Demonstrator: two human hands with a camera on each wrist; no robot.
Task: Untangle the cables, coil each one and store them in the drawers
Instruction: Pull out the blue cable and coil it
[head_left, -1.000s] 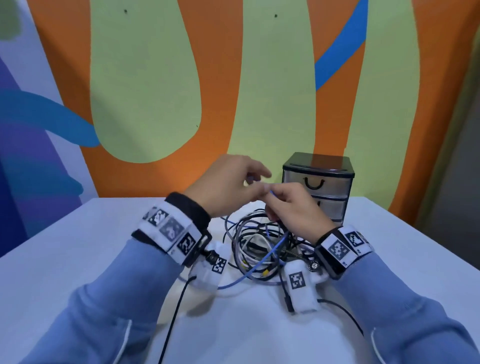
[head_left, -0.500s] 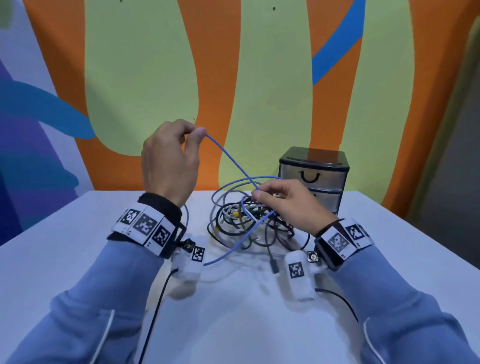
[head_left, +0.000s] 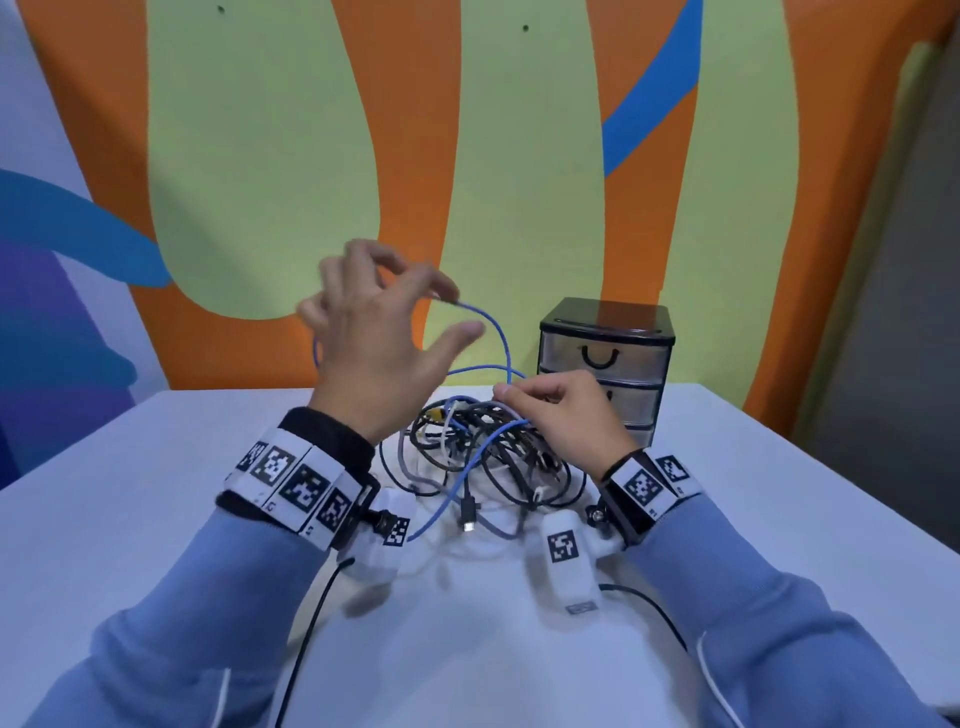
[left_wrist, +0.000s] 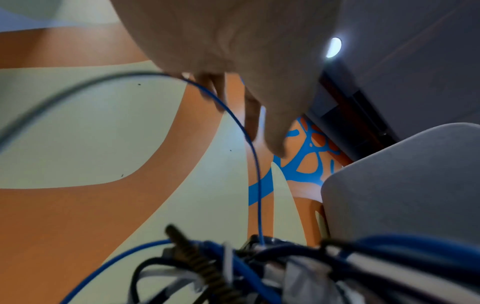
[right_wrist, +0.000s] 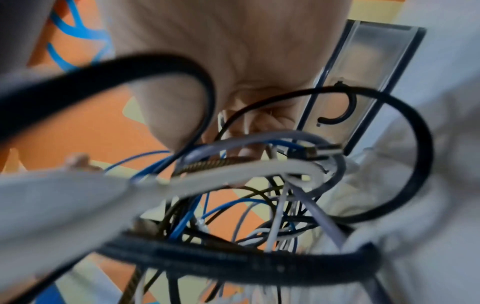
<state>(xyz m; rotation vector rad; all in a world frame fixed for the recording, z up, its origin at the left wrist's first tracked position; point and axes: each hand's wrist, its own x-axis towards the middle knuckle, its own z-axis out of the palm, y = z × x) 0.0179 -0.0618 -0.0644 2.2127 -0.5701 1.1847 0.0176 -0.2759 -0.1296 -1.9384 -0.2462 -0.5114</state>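
A tangle of black, grey, white and blue cables (head_left: 483, 452) lies on the white table (head_left: 130, 519) in front of a small drawer unit (head_left: 605, 364), whose drawers are closed. My right hand (head_left: 511, 395) pinches the thin blue cable (head_left: 501, 338) at the top of the tangle. From there the blue cable arcs up to my raised left hand (head_left: 454, 314). That hand's fingers are spread and the cable runs across them, seen in the left wrist view as the blue cable (left_wrist: 255, 164). The right wrist view shows curled fingers (right_wrist: 246, 131) among the cables (right_wrist: 233, 205).
The drawer unit stands against the orange and green painted wall at the table's far edge. A black plug (head_left: 467, 514) sticks out at the tangle's near side. Bare table lies to the left, right and front of the tangle.
My left hand pulled the blue cable up and left, then moved back toward the middle and spread its fingers. The right hand stayed on the tangle.
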